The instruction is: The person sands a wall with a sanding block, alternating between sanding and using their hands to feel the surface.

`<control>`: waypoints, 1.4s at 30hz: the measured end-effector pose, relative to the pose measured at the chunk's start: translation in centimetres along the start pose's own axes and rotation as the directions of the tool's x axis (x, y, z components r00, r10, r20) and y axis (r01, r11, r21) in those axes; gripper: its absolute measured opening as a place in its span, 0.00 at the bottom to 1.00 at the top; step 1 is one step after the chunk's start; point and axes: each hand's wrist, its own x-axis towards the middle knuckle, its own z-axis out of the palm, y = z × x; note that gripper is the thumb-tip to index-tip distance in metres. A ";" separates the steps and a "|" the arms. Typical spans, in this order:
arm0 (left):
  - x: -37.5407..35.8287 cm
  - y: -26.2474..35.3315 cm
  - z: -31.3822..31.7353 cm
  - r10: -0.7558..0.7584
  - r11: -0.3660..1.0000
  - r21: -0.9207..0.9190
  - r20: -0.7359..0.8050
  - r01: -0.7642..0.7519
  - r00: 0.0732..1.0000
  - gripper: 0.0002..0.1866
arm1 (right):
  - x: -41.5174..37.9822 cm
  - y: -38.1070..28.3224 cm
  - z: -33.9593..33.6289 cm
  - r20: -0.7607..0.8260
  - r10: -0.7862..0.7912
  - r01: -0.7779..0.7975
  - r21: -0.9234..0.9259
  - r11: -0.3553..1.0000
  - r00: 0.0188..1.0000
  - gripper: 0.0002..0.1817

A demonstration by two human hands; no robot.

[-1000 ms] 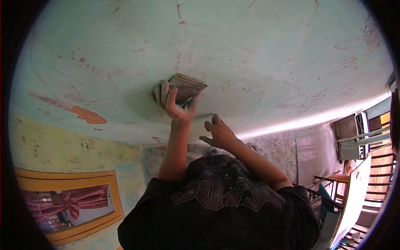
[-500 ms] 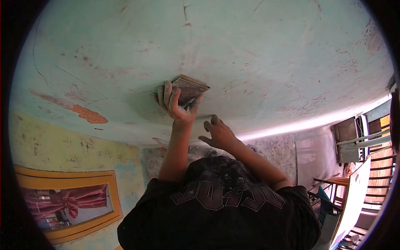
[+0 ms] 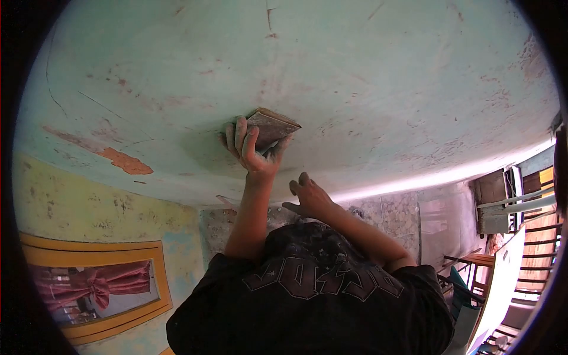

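The left hand (image 3: 253, 149) keeps a closed grip on a flat brown rectangular sanding block (image 3: 271, 128) pressed against the worn pale-green plaster surface (image 3: 367, 77), right of its orange peeled patch (image 3: 123, 161), while the right hand (image 3: 309, 198), fingers spread and empty, hovers just below the block.

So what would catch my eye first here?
First, the left hand, dusted pale, pressing a brown sanding block flat against the worn green painted surface in the middle of the view. The right hand hangs open just below it, holding nothing. To the left, an orange patch of bare plaster shows where the paint has flaked off.
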 end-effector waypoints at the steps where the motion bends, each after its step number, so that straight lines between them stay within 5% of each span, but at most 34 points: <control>1: 0.0 0.0 0.1 0.000 1.000 0.008 0.005 0.000 1.000 0.36 | 0.1 0.2 0.3 0.028 -0.019 0.019 0.008 1.000 0.999 0.24; 5: -0.2 -0.1 0.2 0.005 1.000 0.002 -0.010 -0.005 1.000 0.36 | 1.1 0.9 0.5 -0.088 -0.003 0.000 -0.031 1.000 0.996 0.24; 12: -0.4 -0.2 0.3 0.001 1.000 -0.003 -0.009 -0.001 1.000 0.37 | 0.6 -0.2 -0.4 0.000 -0.001 0.001 0.035 0.999 1.000 0.25; 33: -0.7 -0.4 0.5 0.013 1.000 0.020 -0.016 -0.013 1.000 0.37 | 1.0 1.6 2.3 -0.126 -0.032 0.037 0.037 0.999 0.991 0.25; 42: -0.2 -0.2 0.2 0.018 0.999 0.028 -0.010 -0.018 1.000 0.36 | 1.4 0.9 3.6 0.034 -0.064 0.062 0.059 0.996 0.997 0.24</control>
